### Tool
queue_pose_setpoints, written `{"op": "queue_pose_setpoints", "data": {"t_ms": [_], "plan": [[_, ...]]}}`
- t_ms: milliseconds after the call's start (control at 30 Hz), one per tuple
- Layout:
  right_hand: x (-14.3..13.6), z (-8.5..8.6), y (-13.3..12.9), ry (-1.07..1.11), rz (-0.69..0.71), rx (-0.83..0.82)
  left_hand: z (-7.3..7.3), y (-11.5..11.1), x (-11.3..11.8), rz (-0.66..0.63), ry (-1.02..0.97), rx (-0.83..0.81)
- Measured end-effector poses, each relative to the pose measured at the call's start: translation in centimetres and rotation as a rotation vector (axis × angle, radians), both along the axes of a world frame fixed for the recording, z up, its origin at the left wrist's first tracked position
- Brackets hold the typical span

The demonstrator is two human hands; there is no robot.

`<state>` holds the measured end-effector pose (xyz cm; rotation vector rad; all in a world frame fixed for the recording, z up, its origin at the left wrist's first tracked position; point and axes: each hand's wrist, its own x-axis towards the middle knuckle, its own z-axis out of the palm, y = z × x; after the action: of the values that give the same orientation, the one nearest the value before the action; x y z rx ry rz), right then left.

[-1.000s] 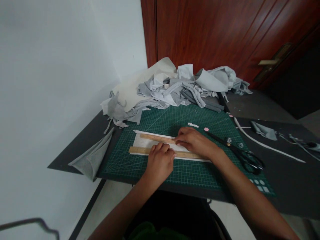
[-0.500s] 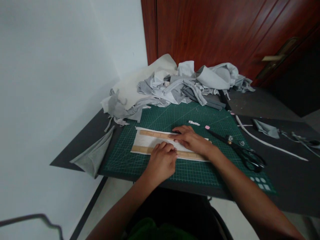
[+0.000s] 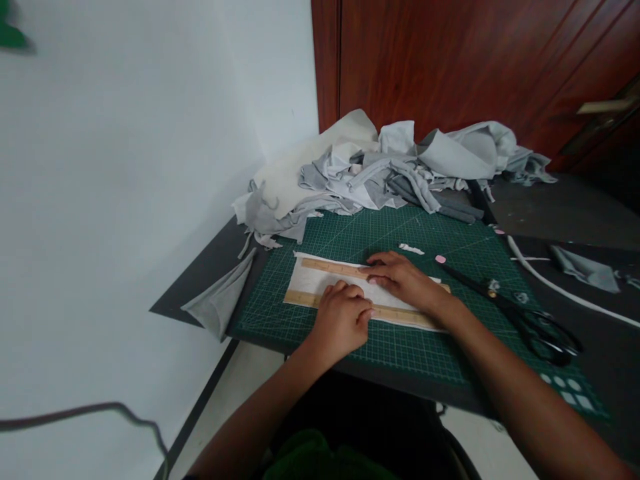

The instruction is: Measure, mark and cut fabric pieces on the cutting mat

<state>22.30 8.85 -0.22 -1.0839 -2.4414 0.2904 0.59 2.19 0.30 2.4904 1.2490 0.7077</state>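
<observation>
A white cloth piece (image 3: 345, 283) lies flat on the green cutting mat (image 3: 420, 360). Two tan, ruler-like strips run along its long sides, a far strip (image 3: 327, 267) and a near strip (image 3: 303, 298). My left hand (image 3: 345, 317) is closed, its fingers curled and thumb pressed in at the near strip and the cloth's edge; the fingertips are partly hidden. Stretched out over the far strip, the fingers of my right hand (image 3: 403, 280) rest on it and on the cloth, and the palm covers the cloth's right part.
Black scissors (image 3: 515, 310) lie right of the cloth beside small metal clips (image 3: 493, 288). Pink chalk (image 3: 440, 259) and a white scrap (image 3: 411, 249) lie beyond it. Grey and white fabric (image 3: 370, 173) is heaped at the back. Grey cloth (image 3: 223, 297) hangs over the left edge.
The view has swung left, so everything appears further right. Both hands keep nearly the same places on the cloth and strips.
</observation>
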Motion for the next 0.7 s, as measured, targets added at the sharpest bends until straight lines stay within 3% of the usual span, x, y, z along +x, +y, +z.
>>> {"op": "queue_pose_setpoints", "data": {"t_ms": [367, 700], "plan": [[1.0, 0.7, 0.1, 0.019, 0.037, -0.091, -0.3, 1.2, -0.6, -0.038, -0.117, -0.103], [3.3, 1.0, 1.3, 0.098, 0.055, -0.224, -0.2, 1.3, -0.7, -0.058, -0.109, -0.09]]}}
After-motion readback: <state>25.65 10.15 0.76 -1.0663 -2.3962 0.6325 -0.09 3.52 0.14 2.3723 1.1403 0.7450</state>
